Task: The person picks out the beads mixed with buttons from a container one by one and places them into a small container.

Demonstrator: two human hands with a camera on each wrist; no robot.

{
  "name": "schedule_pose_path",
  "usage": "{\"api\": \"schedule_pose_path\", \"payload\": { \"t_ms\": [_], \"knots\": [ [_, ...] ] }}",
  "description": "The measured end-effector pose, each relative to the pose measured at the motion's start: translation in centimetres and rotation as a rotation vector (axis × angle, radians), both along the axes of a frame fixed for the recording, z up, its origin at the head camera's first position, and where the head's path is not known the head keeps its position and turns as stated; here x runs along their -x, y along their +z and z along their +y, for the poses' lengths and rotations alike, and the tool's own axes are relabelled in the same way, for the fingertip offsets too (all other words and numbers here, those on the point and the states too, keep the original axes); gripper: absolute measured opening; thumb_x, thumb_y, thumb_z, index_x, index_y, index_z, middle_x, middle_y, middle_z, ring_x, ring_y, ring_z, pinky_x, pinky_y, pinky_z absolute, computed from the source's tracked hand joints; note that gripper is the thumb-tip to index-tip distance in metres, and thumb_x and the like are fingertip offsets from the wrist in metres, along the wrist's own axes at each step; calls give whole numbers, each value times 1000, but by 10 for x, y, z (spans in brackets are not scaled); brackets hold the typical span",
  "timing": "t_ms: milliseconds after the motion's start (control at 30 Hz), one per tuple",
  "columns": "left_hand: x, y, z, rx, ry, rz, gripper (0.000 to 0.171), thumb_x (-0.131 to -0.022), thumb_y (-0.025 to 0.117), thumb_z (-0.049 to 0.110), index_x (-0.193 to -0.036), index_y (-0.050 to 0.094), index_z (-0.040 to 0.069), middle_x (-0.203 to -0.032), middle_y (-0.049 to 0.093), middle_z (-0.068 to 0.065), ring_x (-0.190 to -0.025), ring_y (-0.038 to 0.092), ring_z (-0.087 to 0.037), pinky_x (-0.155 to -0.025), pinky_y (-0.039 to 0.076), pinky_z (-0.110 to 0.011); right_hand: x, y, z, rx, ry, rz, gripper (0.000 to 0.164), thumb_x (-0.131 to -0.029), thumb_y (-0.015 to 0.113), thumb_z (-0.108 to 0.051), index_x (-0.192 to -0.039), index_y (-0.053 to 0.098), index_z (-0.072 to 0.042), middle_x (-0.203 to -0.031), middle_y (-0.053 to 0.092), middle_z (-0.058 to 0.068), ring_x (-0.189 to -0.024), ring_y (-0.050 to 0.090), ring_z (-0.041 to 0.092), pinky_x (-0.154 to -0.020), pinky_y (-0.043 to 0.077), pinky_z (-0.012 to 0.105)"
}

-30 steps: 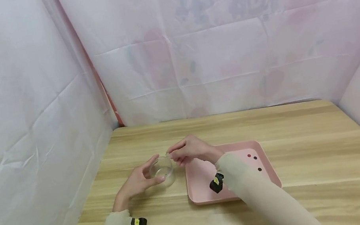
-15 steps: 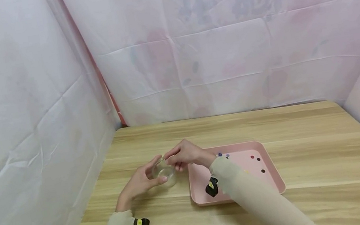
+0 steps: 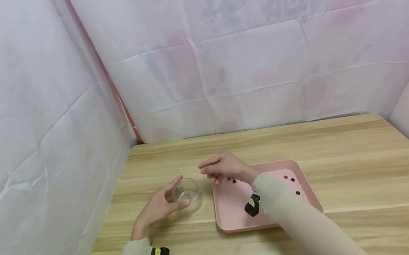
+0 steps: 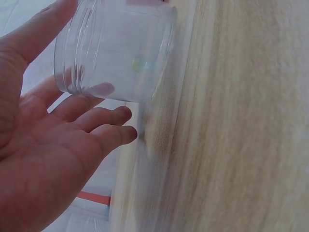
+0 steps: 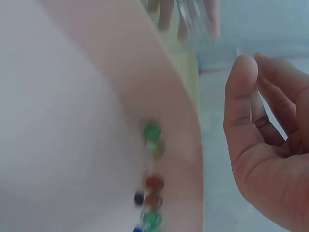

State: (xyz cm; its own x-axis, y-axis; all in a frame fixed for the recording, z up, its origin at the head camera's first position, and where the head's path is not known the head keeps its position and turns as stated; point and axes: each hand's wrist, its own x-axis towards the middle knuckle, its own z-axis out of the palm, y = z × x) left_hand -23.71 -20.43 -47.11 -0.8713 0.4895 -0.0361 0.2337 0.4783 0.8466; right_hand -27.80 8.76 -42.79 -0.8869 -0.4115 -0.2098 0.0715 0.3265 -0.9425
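Note:
My left hand [image 3: 159, 204] grips a clear, open-topped jar [image 4: 120, 43] between thumb and fingers, on the wooden table left of the tray. Through its wall in the left wrist view, a small yellow-green bead [image 4: 137, 64] shows inside. My right hand [image 3: 226, 168] hovers over the back left corner of the pink tray [image 3: 236, 213], apart from the jar. Its thumb and fingers are loosely bent, with nothing visible between them. Below it, several small round glassy beads, among them a green bead [image 5: 152, 130] and a reddish bead [image 5: 154, 182], lie along the tray's wall.
Toward the tray's right side lie a red bead [image 3: 285, 177] and a dark bead [image 3: 298, 193]. The right forearm hides part of the tray. White printed sheets [image 3: 258, 58] hang behind and beside the wooden table [image 3: 360, 173].
My right hand came in over the jar's mouth half a second ago, then drew back right to the tray's corner. The left hand stays round the jar.

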Motion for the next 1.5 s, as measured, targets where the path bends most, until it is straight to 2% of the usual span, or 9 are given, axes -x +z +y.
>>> {"api": "schedule_pose_path", "payload": {
  "t_ms": [200,467,767,967,1167,1333,1500],
  "knots": [
    [1,0,-3,-5,-8,10,89,-95,80,35,-167,32,13,-172,32,-15,-153,38,-47,-118,42,-63,3,-11,32,66,-46,-31,47,-101,74,-26,-142,67,-6,-94,77,18,-71,71,16,-73,63,36],
    [1,-2,-9,-9,-9,13,89,-96,80,32,-167,30,12,-172,33,-14,-152,39,-48,-118,43,-62,2,-20,65,54,-124,-16,49,-100,75,-28,-142,66,-5,-90,77,14,-73,72,17,-76,64,37],
    [-1,0,-11,1,-3,22,89,-95,80,35,-167,32,15,-172,35,-10,-151,41,-48,-117,43,-62,-4,-27,80,111,-140,-75,46,-102,73,-19,-142,64,2,-96,77,21,-69,69,15,-69,61,30],
    [-2,3,-14,3,-9,25,90,-96,79,36,-168,30,15,-172,33,-9,-154,36,-49,-118,42,-64,-7,-34,91,121,-122,-104,42,-102,71,-18,-137,67,5,-96,79,18,-73,72,13,-70,63,27],
    [-1,1,-16,2,-14,31,89,-97,78,34,-168,30,13,-172,32,-13,-154,34,-51,-118,41,-64,-7,-41,102,64,-126,-144,39,-103,70,-15,-136,68,6,-100,81,12,-76,73,13,-73,64,27],
    [0,-1,-16,-1,-19,38,87,-97,78,32,-167,30,12,-172,32,-13,-154,35,-50,-117,42,-65,-11,-45,107,67,-144,-201,40,-103,70,-14,-137,67,6,-92,79,9,-73,73,12,-71,64,28],
    [0,-1,-14,-2,-22,44,87,-97,78,32,-167,31,12,-173,31,-12,-154,34,-49,-118,41,-65,-15,-46,109,58,-162,-212,38,-103,70,-14,-137,68,3,-84,77,9,-69,72,13,-68,65,30]
  ]
}}
